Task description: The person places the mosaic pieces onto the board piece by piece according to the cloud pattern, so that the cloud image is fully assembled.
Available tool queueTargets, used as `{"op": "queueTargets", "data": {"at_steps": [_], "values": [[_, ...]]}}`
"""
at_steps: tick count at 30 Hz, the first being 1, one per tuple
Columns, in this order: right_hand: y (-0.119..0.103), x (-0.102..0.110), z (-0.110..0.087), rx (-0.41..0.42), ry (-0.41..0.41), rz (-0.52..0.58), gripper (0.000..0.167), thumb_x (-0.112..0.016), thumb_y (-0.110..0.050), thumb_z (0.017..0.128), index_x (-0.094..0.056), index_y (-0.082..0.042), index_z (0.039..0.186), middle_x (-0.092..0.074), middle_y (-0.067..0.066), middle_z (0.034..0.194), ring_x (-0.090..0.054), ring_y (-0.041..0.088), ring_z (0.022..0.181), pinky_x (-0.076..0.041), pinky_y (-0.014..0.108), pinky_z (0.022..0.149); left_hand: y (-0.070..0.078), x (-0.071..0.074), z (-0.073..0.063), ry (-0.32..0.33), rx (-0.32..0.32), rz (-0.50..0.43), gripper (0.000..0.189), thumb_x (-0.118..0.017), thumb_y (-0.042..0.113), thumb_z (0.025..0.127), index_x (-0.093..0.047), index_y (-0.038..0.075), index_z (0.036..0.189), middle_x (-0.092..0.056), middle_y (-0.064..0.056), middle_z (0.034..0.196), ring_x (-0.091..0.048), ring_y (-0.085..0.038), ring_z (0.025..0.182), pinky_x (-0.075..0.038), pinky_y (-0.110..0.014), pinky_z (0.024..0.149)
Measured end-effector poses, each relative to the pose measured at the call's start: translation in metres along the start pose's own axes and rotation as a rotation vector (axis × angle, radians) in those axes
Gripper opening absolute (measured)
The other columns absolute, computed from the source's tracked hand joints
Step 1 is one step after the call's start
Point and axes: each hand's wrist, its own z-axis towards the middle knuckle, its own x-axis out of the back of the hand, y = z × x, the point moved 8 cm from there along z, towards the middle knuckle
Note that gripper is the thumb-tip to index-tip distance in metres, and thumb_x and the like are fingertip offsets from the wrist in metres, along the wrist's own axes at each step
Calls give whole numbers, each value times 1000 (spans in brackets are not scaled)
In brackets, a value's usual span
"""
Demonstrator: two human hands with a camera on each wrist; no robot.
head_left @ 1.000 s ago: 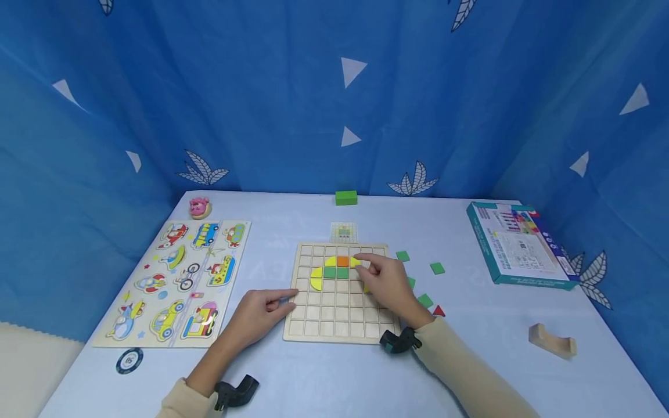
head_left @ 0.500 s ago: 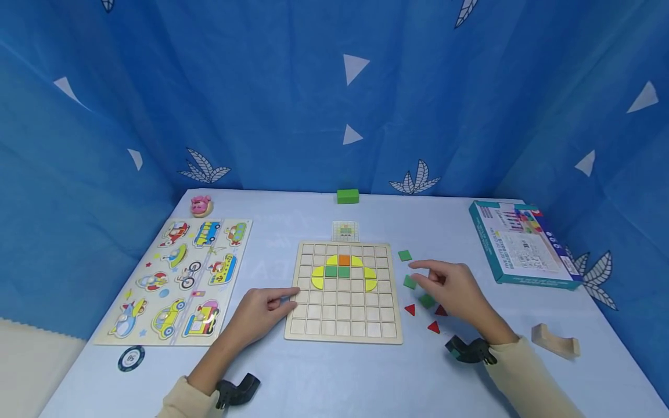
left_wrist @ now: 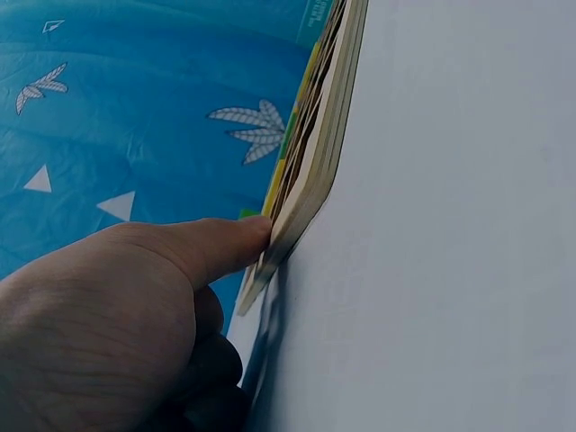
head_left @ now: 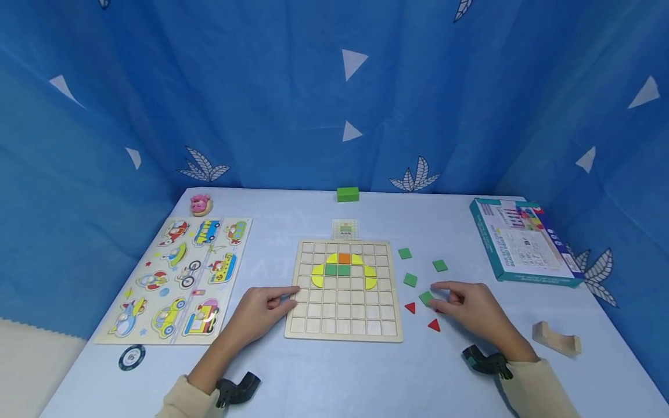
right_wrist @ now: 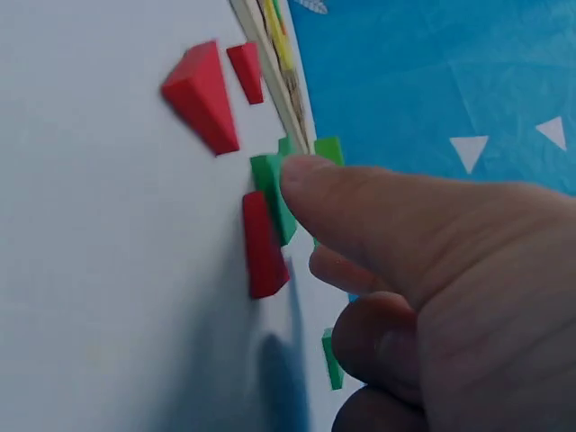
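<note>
A wooden grid board (head_left: 313, 328) holds several yellow curved pieces (head_left: 317, 277), an orange square (head_left: 344, 258) and two green squares (head_left: 331, 270). My left hand (head_left: 257, 313) touches the board's left edge with index finger and thumb; the left wrist view shows the thumb against its side. Right of the board, my right hand (head_left: 473, 307) hovers by a green square tile (head_left: 425, 298), index finger and thumb apart, the thumb nearest it. Other green tiles (head_left: 410, 280) lie around. Two red triangles (head_left: 434, 325) show fully; a third, a red block (right_wrist: 264, 247) in the right wrist view, is mostly hidden in the head view.
A small pattern card (head_left: 345, 229) and a green block (head_left: 347, 194) sit behind the board. A vehicle picture puzzle (head_left: 175, 278), pink toy (head_left: 200, 204) and round chip (head_left: 132, 357) are at left. At right lie a box (head_left: 525, 242) and a curved wooden block (head_left: 556, 339).
My right hand has left the yellow piece at the board's upper right and moved right and toward me, to the loose green tiles. My left hand has stayed at the board's edge.
</note>
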Motion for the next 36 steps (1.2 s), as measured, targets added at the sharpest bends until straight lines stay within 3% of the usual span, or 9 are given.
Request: {"op": "queueTargets", "data": {"at_steps": [11,20,36], "values": [[-5,-10,-2,-32,-41,7,37,-84,-27,86,-76,-13,119,-45,-7,56,-44,12,52,-33,27,50,-4,1,-1,4,21,11,27,-80,26,92,-79,22,119,-29,13,50,-24,-4,47,-24,-22,51],[-19,-12,-5,33,-1,-197,39,-83,-31,86,-76,-11,119,-43,-11,54,-42,9,51,-31,26,49,-5,0,-1,-5,18,6,27,-79,26,92,-78,22,119,-29,14,50,-23,-4,47,-23,-22,50],[-26,-10,-6,74,52,-236,36,-84,-26,86,-77,-9,117,-40,-11,54,-40,6,50,-31,26,48,-5,-1,1,1,-1,-1,27,-79,27,92,-79,23,118,-28,15,50,-22,-3,48,-24,-22,50]]}}
